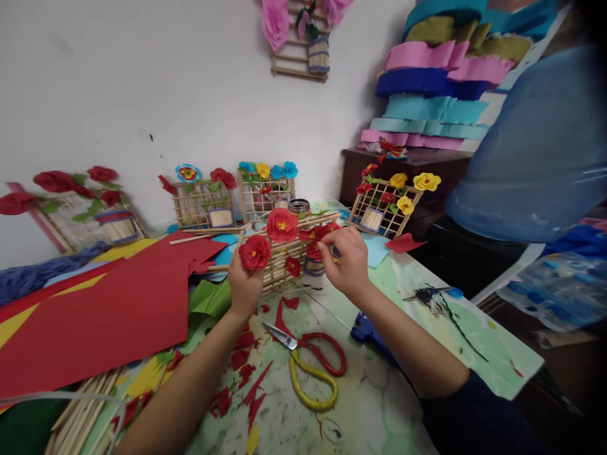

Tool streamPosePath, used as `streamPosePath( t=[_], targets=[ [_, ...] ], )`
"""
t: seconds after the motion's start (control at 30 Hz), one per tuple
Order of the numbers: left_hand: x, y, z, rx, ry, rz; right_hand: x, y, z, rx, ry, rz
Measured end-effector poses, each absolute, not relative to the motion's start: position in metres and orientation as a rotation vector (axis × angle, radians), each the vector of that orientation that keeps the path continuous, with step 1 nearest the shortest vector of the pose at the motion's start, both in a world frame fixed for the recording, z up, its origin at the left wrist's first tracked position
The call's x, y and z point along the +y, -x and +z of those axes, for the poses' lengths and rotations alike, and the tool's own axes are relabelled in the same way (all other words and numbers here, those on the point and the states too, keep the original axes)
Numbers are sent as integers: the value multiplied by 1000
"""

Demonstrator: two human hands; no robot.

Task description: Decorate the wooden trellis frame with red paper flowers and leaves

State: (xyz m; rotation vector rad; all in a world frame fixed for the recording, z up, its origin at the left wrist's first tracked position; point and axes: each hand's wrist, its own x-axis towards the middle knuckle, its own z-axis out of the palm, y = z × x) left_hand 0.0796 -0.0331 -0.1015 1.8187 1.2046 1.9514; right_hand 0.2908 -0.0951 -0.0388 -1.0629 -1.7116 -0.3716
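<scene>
My left hand (246, 291) is closed around the left end of a wooden stick lattice (272, 277), holding it tilted above the table. Red paper flowers with yellow centres sit on the lattice: a large flower (282, 225) at the top, another (255, 252) beside my left thumb, and a small flower (293, 266) lower down. At the right end, my right hand (348, 260) pinches at the edge of a darker red paper flower (312, 236). Below that flower is a small stick basket (313, 266) with a blue band. The fingertip contact is partly hidden.
Scissors (294, 344) lie open before me among red paper scraps (244, 341). A blue glue gun (367, 330) rests under my right forearm. Red sheets (118, 309) cover the left side. Flowered lattices (203, 201) lean at the back; a jar (298, 206) stands there.
</scene>
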Motion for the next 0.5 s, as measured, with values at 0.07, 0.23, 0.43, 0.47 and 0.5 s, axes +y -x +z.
streamPosePath(
  t=[0.07,0.23,0.43,0.47,0.5],
  targets=[
    [-34,-81,-98,1193,-1807,1950,-98,-290,-41,-1767,1060,-359],
    [-38,-85,-89,1128,-1802,1941,-105,-276,-36,-1873,1039,-425],
    [-40,-86,-86,1064,-1784,1951,-99,-246,-23,-2086,1031,-570],
    [-39,-86,-87,1051,-1748,1951,-98,-242,-23,-2120,1057,-582],
    [-37,-85,-87,1036,-1699,1949,-97,-238,-25,-2152,1085,-589]
  ],
)
